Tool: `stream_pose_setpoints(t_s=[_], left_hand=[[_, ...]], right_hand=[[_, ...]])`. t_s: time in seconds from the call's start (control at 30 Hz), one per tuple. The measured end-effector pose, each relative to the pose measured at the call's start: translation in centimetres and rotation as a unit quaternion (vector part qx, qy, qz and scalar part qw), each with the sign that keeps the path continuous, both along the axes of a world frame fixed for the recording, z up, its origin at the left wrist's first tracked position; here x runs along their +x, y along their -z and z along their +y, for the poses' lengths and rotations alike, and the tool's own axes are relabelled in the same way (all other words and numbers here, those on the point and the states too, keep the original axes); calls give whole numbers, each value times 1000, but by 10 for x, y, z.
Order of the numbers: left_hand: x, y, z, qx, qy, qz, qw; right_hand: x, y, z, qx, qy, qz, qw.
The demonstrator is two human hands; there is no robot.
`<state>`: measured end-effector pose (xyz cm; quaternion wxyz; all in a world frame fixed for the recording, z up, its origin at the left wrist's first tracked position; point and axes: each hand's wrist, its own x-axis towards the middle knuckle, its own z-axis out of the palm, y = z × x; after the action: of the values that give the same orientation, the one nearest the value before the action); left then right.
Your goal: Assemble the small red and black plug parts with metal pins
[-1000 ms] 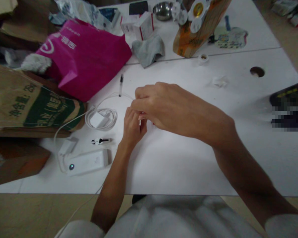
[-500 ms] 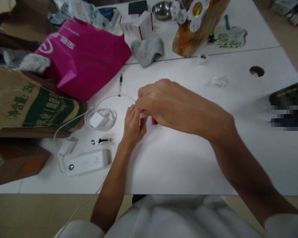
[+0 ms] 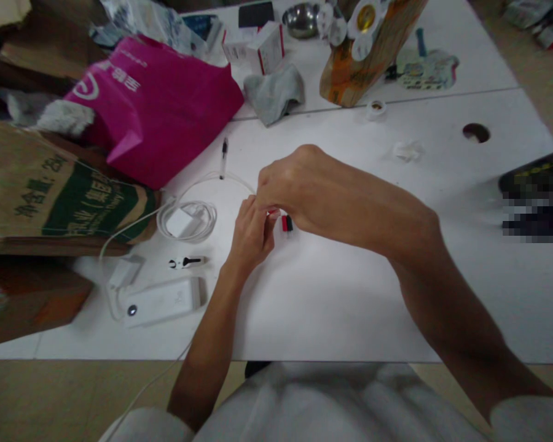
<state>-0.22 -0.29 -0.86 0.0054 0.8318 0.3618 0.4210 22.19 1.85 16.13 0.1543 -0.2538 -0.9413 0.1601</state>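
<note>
My left hand [image 3: 251, 232] and my right hand [image 3: 292, 184] meet over the white table, fingertips close together. Between them shows a sliver of something small and red [image 3: 273, 212], mostly covered by fingers. My left fingers and thumb are closed around it. The right hand arches over from above with its fingers bent down and closed; their tips are hidden, and what they grip cannot be made out. Just right of the left thumb, a small red and black piece [image 3: 287, 223] lies on the table below the right palm.
At left are coiled white cable [image 3: 212, 230], a power bank [image 3: 163, 302], small nippers [image 3: 187, 263] and a pen [image 3: 223, 158]. A pink bag [image 3: 161, 104] and cardboard box stand beyond. A grey cloth [image 3: 276, 92], tape roll [image 3: 376, 110] and crumpled wrapper [image 3: 408, 150] lie farther back.
My right hand has shifted and turned slightly, uncovering more of the red and black piece. A red sliver now shows between the fingers. Both hands stay together.
</note>
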Motion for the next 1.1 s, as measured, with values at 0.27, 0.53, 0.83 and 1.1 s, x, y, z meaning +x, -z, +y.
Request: stream_pose_setpoints(t_s=[0.27, 0.53, 0.83, 1.1], left_hand=[[-1, -2, 0, 20, -15, 6, 1000], [3, -5, 1, 19, -12, 8, 1000], [5, -10, -2, 22, -30, 13, 999], [3, -10, -1, 5, -19, -5, 1000]], right_hand=[[0, 2, -1, 9, 17, -8, 1000], [1, 1, -4, 46, 64, -44, 996], [3, 2, -1, 76, 54, -57, 994], [4, 3, 0, 73, 51, -65, 994]])
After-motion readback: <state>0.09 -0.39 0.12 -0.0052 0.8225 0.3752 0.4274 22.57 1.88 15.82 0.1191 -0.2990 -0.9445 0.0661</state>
